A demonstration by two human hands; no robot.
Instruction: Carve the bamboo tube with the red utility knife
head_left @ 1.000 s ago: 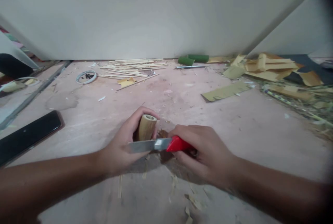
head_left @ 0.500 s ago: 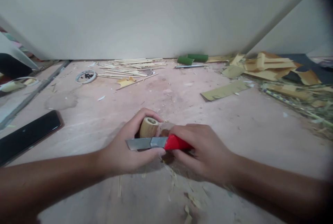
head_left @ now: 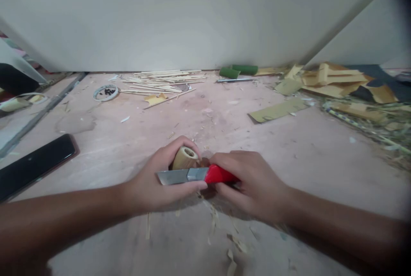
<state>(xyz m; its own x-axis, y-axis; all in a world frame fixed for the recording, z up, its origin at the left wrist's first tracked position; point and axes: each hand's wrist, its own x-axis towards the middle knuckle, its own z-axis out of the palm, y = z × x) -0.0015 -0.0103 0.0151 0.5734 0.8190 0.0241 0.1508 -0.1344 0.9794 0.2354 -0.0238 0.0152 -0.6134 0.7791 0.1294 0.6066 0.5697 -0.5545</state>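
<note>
Centrally, on the near side, the left hand (head_left: pixel 160 177) grips a hollow wooden tube (head_left: pixel 183 159); the right hand (head_left: pixel 252 182) clasps a red-handled knife (head_left: pixel 175 176), its blade near the tube.

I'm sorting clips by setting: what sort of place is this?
Probably an improvised craft corner: the right hand holds a red-handled knife, thin sticks lie near the pale wall, and shavings litter the surface.
</note>
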